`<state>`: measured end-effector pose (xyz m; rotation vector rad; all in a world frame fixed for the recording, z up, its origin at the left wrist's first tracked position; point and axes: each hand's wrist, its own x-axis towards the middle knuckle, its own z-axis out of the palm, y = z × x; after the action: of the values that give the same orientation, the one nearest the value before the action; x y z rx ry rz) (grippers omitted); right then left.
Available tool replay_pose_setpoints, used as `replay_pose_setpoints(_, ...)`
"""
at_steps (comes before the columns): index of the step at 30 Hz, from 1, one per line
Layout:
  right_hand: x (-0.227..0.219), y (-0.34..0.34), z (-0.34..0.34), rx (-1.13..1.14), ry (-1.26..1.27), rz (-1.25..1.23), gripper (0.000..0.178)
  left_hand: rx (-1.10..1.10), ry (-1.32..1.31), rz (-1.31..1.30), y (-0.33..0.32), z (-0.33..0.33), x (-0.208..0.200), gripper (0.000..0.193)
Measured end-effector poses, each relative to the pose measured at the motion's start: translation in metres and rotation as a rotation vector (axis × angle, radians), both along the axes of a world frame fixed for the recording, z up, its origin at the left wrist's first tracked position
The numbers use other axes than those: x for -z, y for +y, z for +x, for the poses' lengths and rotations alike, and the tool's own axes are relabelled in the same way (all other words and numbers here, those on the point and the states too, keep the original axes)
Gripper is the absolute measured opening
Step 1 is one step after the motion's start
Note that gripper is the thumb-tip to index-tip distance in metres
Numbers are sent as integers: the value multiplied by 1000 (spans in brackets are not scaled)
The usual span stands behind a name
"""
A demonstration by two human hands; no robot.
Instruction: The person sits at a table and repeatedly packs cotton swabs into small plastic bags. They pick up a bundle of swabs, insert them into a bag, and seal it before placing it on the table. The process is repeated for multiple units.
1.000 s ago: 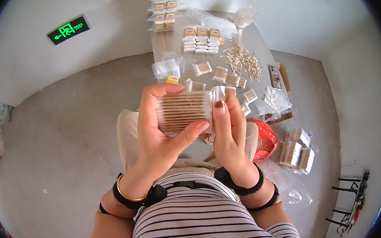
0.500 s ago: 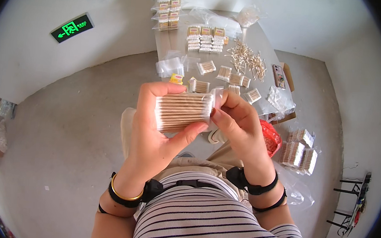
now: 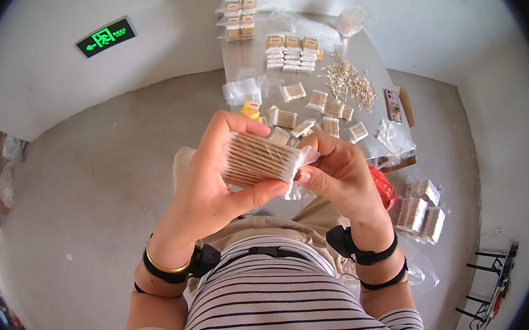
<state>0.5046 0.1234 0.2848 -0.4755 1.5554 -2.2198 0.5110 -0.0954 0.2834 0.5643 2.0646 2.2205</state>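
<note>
A clear bag of cotton swabs (image 3: 260,160), wooden sticks with white tips laid side by side, is held up in front of my body. My left hand (image 3: 211,166) wraps it from the left, fingers along the top edge and thumb underneath. At the bag's right end, my right hand (image 3: 337,178) pinches the loose clear plastic between thumb and fingers. Beyond my hands, several small packs of swabs (image 3: 293,92) lie on the grey table (image 3: 249,55), along with a yellow card (image 3: 250,109).
Loose swabs (image 3: 349,83) are heaped on the table's right side, near a phone (image 3: 393,105). Stacked packs (image 3: 291,53) stand at the back, flat clear bags (image 3: 242,91) at the left. A red bag (image 3: 383,188) and bundled packs (image 3: 421,210) sit at the right.
The swab bag has tilted, its right end lower and turned. My right hand has shifted its pinch on the plastic, which now bunches at that end. The view has moved slightly.
</note>
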Motion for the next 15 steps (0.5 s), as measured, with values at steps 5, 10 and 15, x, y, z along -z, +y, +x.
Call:
replay_pose_setpoints(5, 2, 0, 2, 54, 72, 66, 17, -62, 16, -76, 3, 4, -2, 58)
replay_pose_setpoints(10, 4, 3, -1, 135, 196, 233, 16, -150, 150, -146, 7, 1, -1, 45)
replay_pose_setpoints(15, 9, -6, 2, 128, 139, 70, 15, -226, 109, -139, 11, 0, -3, 31)
